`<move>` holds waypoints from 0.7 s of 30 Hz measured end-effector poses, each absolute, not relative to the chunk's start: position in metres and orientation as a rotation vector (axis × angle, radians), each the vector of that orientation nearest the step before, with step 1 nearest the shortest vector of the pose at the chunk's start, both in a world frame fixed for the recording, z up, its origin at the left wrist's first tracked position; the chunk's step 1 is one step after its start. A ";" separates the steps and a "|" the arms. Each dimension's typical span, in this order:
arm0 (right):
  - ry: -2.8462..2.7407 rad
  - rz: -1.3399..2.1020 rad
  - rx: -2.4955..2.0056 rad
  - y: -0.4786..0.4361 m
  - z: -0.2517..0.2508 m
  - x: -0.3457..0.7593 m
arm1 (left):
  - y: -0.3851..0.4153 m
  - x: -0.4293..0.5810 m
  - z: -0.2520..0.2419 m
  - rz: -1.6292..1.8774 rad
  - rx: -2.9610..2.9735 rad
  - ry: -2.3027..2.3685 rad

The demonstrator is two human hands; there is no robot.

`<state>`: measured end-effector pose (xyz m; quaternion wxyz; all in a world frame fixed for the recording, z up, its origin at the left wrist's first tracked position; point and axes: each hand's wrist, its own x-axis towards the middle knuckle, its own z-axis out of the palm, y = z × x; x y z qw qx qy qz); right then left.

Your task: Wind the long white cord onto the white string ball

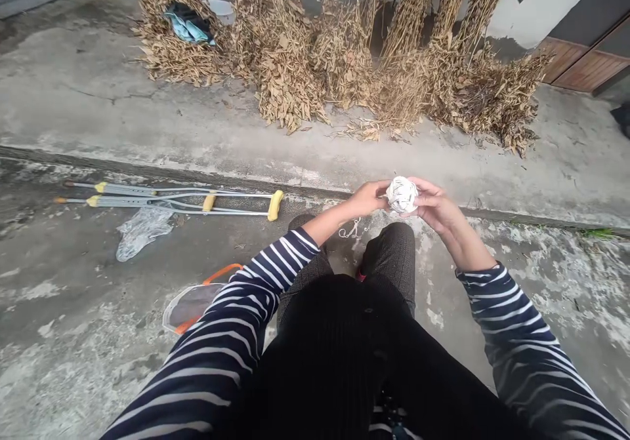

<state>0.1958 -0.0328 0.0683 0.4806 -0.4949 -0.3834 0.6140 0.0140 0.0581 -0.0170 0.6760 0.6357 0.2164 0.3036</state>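
A white ball (402, 195) that looks woven or wound from flat strips, with dark gaps between them, is held out in front of my knees. My left hand (367, 199) grips its left side, the fingertips partly hidden behind it. From the other side my right hand (436, 209) closes on the ball with thumb and fingers. Below the hands, thin curled white strips (350, 229) lie on the ground between my legs.
To the left lies a pair of crutches (187, 202) with yellow pads, beside a clear plastic bag (144, 230). A bag with orange handles (194, 305) rests near my left arm. Dried plant bundles (290, 53) lean along the wall on a raised concrete step (197, 125).
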 end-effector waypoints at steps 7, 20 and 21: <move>-0.876 1.557 -1.205 -0.036 0.079 0.211 | 0.053 0.012 0.000 0.681 1.427 0.507; -0.898 1.291 -1.117 -0.041 0.121 0.222 | 0.067 -0.044 -0.009 0.234 1.300 0.487; -0.918 1.252 -1.105 -0.042 0.132 0.222 | 0.071 -0.047 -0.014 0.238 1.298 0.514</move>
